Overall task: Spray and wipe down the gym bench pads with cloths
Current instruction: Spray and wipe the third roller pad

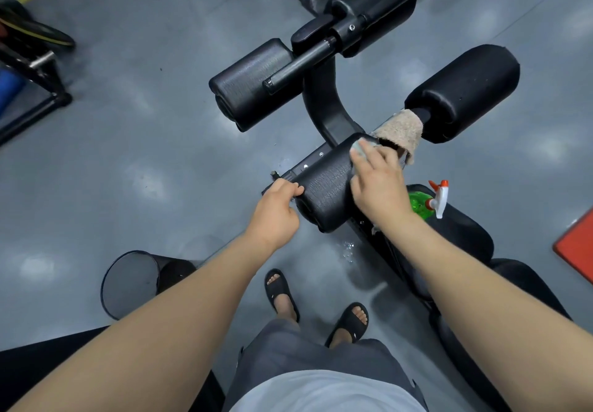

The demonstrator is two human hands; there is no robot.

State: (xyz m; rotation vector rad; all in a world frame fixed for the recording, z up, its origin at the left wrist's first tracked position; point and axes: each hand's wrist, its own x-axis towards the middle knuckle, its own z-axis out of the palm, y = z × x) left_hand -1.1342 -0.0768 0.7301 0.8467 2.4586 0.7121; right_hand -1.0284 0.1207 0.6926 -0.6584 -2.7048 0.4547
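Head view, looking down: a black gym bench stands on a smooth grey floor (128, 155) that shows soft glare patches. At the centre lies the near roller pad (324, 187), a short fat cylinder covered in black vinyl with a fine creased grain.

The left hand (277, 216) grips the left end of this pad, its fingers curled over the rounded rim. The right hand (378, 184) lies on top of the pad's right end with fingers spread and fairly straight, pressing down a thin pale blue-grey cloth (357, 148) whose edge shows past the fingertips.

Just beyond that hand, a beige cloth (401, 131) with a thick, nubbly pile is draped over the bar. It sits between the near roller pad and the right roller pad (462, 91), a smoother, matte black cylinder. Across the curved black steel post is the left roller pad (250, 84), ribbed like the near one, with a straight black tube lying above it.

Behind the right wrist a spray bottle (426, 201) of clear green plastic, with a white trigger head and an orange nozzle tip, rests on the black seat pad (465, 235).

Small water drops (348, 248) glisten on the floor under the bench frame. A round wire-mesh bin (131, 283) stands by the left forearm. The person's feet are in black slide sandals (282, 293), below grey shorts. A flat red mat (577, 245) cuts in at the right edge.
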